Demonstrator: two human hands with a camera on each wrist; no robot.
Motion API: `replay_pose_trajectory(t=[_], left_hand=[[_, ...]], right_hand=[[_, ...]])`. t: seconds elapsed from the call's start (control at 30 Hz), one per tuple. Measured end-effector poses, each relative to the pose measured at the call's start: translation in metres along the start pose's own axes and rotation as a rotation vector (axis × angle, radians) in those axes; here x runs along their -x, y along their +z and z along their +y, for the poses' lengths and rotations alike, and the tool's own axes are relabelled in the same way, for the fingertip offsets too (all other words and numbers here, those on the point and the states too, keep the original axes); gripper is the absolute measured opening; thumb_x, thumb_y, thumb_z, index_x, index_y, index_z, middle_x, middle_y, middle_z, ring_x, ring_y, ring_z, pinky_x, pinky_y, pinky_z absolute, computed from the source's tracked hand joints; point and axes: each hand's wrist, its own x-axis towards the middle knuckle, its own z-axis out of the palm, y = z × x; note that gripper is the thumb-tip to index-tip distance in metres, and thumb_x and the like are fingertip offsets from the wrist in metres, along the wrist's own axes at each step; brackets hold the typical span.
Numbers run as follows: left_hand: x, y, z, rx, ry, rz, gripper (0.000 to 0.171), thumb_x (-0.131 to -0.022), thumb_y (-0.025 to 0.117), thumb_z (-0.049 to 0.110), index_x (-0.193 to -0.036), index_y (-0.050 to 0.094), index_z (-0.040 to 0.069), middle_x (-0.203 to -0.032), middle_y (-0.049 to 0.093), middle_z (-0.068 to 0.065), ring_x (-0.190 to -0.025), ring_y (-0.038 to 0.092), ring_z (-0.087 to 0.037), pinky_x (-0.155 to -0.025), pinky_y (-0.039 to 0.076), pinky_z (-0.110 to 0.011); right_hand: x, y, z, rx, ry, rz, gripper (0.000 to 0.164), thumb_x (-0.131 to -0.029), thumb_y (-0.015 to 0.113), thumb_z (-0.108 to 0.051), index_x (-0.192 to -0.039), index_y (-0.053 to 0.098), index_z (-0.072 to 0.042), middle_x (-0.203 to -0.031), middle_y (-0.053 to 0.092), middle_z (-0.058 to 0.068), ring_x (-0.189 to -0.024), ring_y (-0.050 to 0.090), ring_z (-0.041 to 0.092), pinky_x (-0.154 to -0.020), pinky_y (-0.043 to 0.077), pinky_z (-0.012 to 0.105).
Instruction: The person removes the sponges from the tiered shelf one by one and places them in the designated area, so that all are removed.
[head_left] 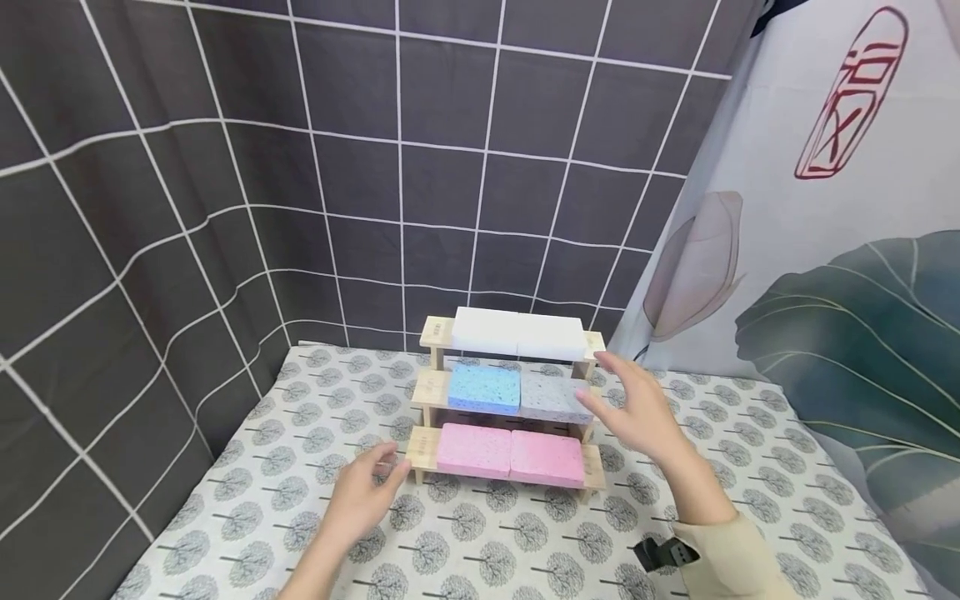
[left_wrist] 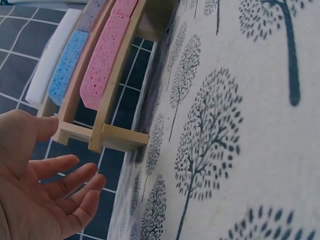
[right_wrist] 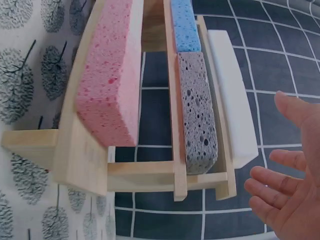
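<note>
A three-tier wooden rack [head_left: 429, 387] stands on the table. Two white sponges [head_left: 486, 331] lie side by side on its top tier. On the middle tier a blue sponge [head_left: 483, 389] adjoins a grey sponge [head_left: 553, 395]. Two pink sponges [head_left: 474, 450] fill the bottom tier. My left hand [head_left: 366, 492] is beside the rack's lower left end, fingers loosely bent, holding nothing. At the rack's right end, near the grey sponge, my right hand [head_left: 637, 408] has its fingers spread and nothing in it. The right wrist view shows that hand [right_wrist: 287, 190] apart from the rack.
The table is covered by a white cloth [head_left: 330, 433] with a tree print. Behind and to the left hangs a dark grid-patterned curtain [head_left: 442, 192]. A pale curtain [head_left: 795, 225] with leaf and flower patterns hangs at the right.
</note>
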Motion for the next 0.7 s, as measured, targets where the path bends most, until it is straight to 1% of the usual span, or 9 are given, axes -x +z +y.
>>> replay_pose_trajectory(t=[0.13, 0.27, 0.5, 0.7], left_hand=[[-0.001, 0.003, -0.001, 0.019, 0.009, 0.001, 0.044, -0.096, 0.069, 0.023, -0.129, 0.062, -0.005, -0.112, 0.071, -0.017, -0.1, 0.07, -0.032, -0.091, 0.057, -0.051], [-0.004, 0.008, -0.003, 0.053, 0.006, 0.001, 0.042, -0.097, 0.068, 0.022, -0.125, 0.063, -0.008, -0.109, 0.072, -0.018, -0.097, 0.071, -0.033, -0.09, 0.058, -0.051], [-0.01, 0.019, -0.008, 0.072, -0.069, -0.006, 0.043, -0.099, 0.065, 0.029, -0.126, 0.065, -0.004, -0.11, 0.072, -0.017, -0.098, 0.07, -0.031, -0.088, 0.057, -0.053], [-0.014, 0.022, -0.007, 0.086, -0.104, 0.005, 0.042, -0.1, 0.064, 0.029, -0.127, 0.064, -0.003, -0.111, 0.072, -0.017, -0.097, 0.069, -0.029, -0.086, 0.058, -0.052]], right_hand=[[-0.013, 0.002, 0.0, -0.009, 0.002, -0.008, 0.075, -0.092, 0.074, -0.039, -0.149, 0.044, -0.001, -0.144, 0.051, 0.025, -0.131, 0.046, 0.048, -0.105, 0.034, 0.073], [-0.027, 0.004, 0.002, -0.008, 0.001, 0.001, 0.074, -0.091, 0.075, -0.039, -0.149, 0.044, -0.004, -0.146, 0.047, 0.024, -0.133, 0.044, 0.048, -0.105, 0.034, 0.074], [-0.045, 0.006, 0.007, -0.001, -0.012, -0.011, 0.078, -0.092, 0.075, -0.033, -0.15, 0.038, 0.003, -0.142, 0.047, 0.027, -0.127, 0.048, 0.048, -0.103, 0.038, 0.071], [-0.059, 0.007, 0.012, 0.031, -0.011, -0.043, 0.084, -0.091, 0.075, -0.037, -0.151, 0.034, 0.007, -0.138, 0.048, 0.031, -0.122, 0.05, 0.046, -0.101, 0.043, 0.068]])
